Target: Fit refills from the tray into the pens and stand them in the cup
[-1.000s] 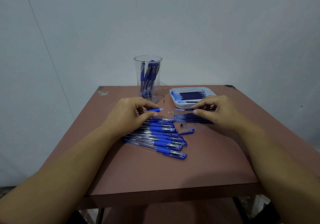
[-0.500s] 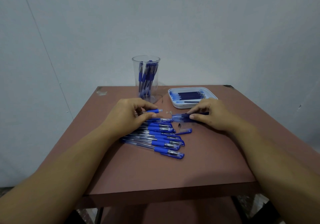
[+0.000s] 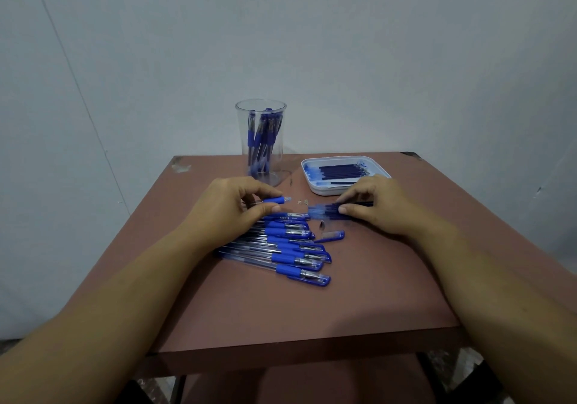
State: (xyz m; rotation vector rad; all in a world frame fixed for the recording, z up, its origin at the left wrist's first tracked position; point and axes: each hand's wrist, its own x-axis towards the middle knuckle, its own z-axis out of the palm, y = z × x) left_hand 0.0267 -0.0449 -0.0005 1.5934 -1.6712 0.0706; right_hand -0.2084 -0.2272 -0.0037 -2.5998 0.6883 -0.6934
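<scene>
On the brown table [image 3: 249,310], left hand [image 3: 231,208] pinches a pen [image 3: 277,200]; right hand [image 3: 379,207] holds refills [image 3: 324,210] in a curled grip

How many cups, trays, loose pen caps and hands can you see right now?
Cup: 1
Tray: 1
Loose cap: 1
Hands: 2, left hand and right hand
Total: 5

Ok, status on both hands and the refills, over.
Left hand grips a pen barrel. Right hand pinches loose refills on the table, near the tray. Loose cap between hands; nothing blocks the cup.
</scene>
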